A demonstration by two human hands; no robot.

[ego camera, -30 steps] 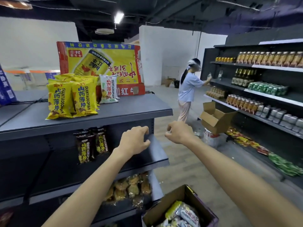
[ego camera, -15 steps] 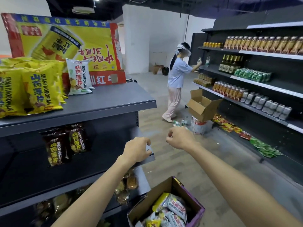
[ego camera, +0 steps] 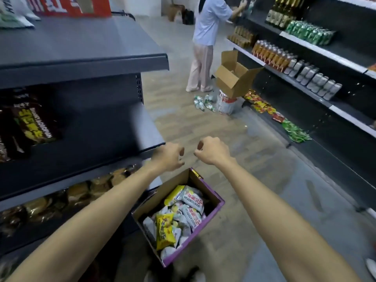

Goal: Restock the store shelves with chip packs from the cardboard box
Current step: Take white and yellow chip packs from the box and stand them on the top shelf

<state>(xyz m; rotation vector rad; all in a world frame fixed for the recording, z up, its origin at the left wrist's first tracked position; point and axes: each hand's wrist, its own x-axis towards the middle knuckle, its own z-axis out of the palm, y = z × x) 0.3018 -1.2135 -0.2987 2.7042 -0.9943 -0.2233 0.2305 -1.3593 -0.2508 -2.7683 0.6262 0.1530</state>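
Both grips are held out in mid-air above the cardboard box (ego camera: 183, 181) and carry nothing. My left grip (ego camera: 168, 157) has its fingers loosely hooked, thumb apart from them, right by the end corner of the middle shelf (ego camera: 101, 139); I cannot tell whether it touches the edge. My right grip (ego camera: 211, 151) is curled into a fist just beside it, over the aisle floor (ego camera: 213, 127). The box sits on the floor at the foot of the shelf unit, open, with white chip packs (ego camera: 193, 200) and a yellow pack (ego camera: 164, 228) heaped inside. Dark packs (ego camera: 34, 125) stand on the middle shelf, brownish ones (ego camera: 81, 192) on the shelf below. Further down the aisle another person (ego camera: 207, 27) reaches into the drinks shelves (ego camera: 313, 78), an open carton (ego camera: 234, 78) beside them.
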